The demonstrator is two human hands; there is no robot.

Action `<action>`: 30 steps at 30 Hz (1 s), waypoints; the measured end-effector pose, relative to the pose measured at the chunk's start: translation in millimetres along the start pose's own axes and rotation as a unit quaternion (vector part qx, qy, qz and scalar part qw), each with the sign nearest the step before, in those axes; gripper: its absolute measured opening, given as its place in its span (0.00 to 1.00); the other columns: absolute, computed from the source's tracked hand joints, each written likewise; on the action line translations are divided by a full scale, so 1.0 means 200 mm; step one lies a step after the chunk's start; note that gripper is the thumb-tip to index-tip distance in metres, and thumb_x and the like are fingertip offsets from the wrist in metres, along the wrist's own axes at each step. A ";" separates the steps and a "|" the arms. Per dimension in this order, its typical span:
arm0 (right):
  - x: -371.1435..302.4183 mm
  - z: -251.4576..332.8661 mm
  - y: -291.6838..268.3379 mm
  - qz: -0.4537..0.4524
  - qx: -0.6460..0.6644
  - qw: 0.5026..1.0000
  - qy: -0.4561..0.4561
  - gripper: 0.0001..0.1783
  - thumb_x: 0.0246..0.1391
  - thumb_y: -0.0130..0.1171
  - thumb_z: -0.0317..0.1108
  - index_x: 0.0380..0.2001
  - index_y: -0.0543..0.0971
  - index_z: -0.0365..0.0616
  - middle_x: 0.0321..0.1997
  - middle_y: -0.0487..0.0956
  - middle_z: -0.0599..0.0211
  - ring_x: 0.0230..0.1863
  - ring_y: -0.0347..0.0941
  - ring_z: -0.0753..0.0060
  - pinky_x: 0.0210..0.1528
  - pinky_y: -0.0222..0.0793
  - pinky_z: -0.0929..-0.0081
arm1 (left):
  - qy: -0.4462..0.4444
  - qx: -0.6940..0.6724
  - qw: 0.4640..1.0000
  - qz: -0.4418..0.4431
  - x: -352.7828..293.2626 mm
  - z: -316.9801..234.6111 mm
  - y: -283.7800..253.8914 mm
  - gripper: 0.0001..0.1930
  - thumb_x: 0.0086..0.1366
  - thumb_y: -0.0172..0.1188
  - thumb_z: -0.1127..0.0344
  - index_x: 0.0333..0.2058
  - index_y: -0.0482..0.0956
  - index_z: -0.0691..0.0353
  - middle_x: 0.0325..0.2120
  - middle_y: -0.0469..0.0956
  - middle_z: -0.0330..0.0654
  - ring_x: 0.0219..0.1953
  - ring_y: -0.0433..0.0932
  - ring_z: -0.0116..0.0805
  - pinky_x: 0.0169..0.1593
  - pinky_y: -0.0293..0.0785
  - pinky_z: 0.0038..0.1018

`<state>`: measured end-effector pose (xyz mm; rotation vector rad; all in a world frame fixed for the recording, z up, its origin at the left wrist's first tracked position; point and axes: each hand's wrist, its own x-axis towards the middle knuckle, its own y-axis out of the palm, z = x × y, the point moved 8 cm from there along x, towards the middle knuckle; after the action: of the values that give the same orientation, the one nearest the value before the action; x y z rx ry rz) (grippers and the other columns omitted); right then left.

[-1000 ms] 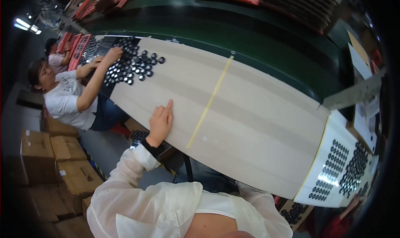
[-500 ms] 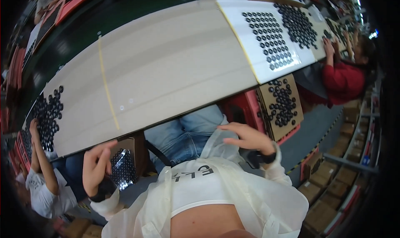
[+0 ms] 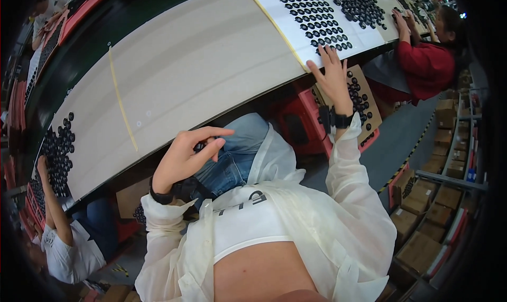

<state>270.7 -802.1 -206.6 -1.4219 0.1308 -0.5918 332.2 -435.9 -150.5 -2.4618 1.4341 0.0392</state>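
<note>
My right hand (image 3: 334, 79) reaches to the near edge of the white sheet (image 3: 282, 24) on the right of the table. Its fingers are spread, with the tips at the nearest row of small black round parts (image 3: 312, 11); whether they touch is hard to tell. My left hand (image 3: 190, 156) is over my lap by the table's front edge. Its index finger and thumb point right while the other fingers curl around a dark round part (image 3: 199, 146), mostly hidden by the hand.
Loose black parts (image 3: 355, 6) lie beyond the rows, and more (image 3: 57, 159) at the table's left end. A cardboard tray (image 3: 372, 93) of parts rests on a red crate (image 3: 301, 122) below. Co-workers sit left (image 3: 74, 244) and right (image 3: 428, 64).
My right hand has moved from my lap up and forward to the white sheet. The left hand has come right and up, from beside the bagged parts to over my lap. The view has shifted.
</note>
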 end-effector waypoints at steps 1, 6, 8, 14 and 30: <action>-0.05 0.08 -0.03 -0.016 0.016 1.000 -0.007 0.35 0.59 0.57 0.53 0.65 0.66 0.48 0.67 0.64 0.52 0.70 0.53 0.48 0.71 0.37 0.43 | -0.001 0.001 1.000 -0.002 0.00 0.03 0.00 0.14 0.69 0.54 0.65 0.47 0.81 0.65 0.19 0.75 0.35 0.20 0.70 0.19 0.25 0.64 0.18; -0.31 0.44 -0.08 -0.100 0.080 0.988 -0.086 0.22 0.53 0.63 0.38 0.52 0.78 0.50 0.52 0.74 0.61 0.62 0.65 0.55 0.68 0.46 0.44 | -0.037 -0.041 0.997 -0.046 0.08 0.24 0.01 0.16 0.70 0.54 0.63 0.50 0.79 0.65 0.25 0.79 0.37 0.18 0.67 0.19 0.23 0.63 0.18; -0.37 0.56 -0.07 -0.120 0.082 0.982 -0.123 0.17 0.53 0.62 0.34 0.48 0.82 0.50 0.47 0.76 0.64 0.58 0.69 0.58 0.66 0.49 0.43 | -0.037 -0.044 0.994 -0.090 0.14 0.28 -0.01 0.17 0.70 0.54 0.61 0.52 0.77 0.66 0.27 0.80 0.38 0.17 0.66 0.19 0.22 0.63 0.18; -0.48 1.04 -0.12 -0.047 0.313 0.912 -0.261 0.20 0.47 0.59 0.22 0.43 0.85 0.54 0.42 0.79 0.68 0.50 0.75 0.64 0.64 0.58 0.54 | -0.122 -0.190 0.958 -0.176 0.19 0.37 -0.08 0.17 0.71 0.55 0.58 0.46 0.76 0.67 0.28 0.81 0.39 0.16 0.66 0.17 0.19 0.61 0.17; 1.21 -1.40 -0.07 0.014 -0.076 0.996 -0.036 0.28 0.65 0.47 0.53 0.67 0.64 0.65 0.66 0.65 0.46 0.66 0.59 0.40 0.67 0.56 0.52 | -0.246 0.069 0.864 -0.434 -0.46 0.37 -0.77 0.12 0.69 0.59 0.57 0.37 0.79 0.62 0.22 0.75 0.32 0.21 0.64 0.15 0.24 0.59 0.15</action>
<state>351.9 -1161.0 -176.8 -1.5848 0.1415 -0.5157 427.3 -267.8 -169.8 -2.4817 0.0642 0.3285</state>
